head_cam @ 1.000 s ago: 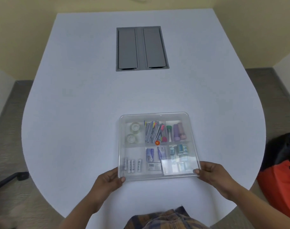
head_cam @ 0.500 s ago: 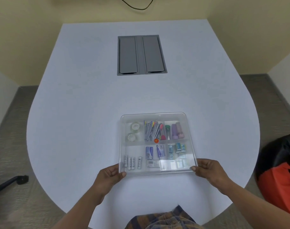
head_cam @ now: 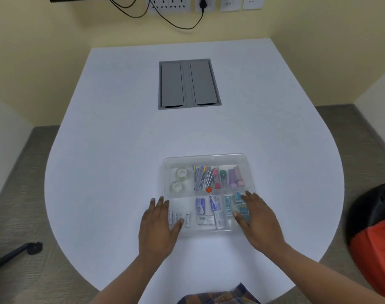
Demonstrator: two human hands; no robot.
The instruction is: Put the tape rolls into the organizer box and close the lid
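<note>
Now both hands, left hand [head_cam: 158, 227] and right hand [head_cam: 256, 220], laid open and flat on clear plastic organizer box [head_cam: 205, 159], likely pressing lid shut; two clear tape rolls [head_cam: 179, 178] seen inside far-left compartment.

Yellow walls [head_cam: 55, 51], wall sockets [head_cam: 200, 3] with cables, grey floor [head_cam: 18, 205], white table [head_cam: 121, 150], grey hatch [head_cam: 188, 83].

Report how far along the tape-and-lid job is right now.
Done: both tape rolls lie in the far-left compartment of the organizer box, and the clear lid appears to cover it. In hand: the left hand and right hand lie flat, palms down, on the lid's near corners, apparently pressing. Left: possibly seating it fully; whether it has snapped shut cannot be told.
</note>
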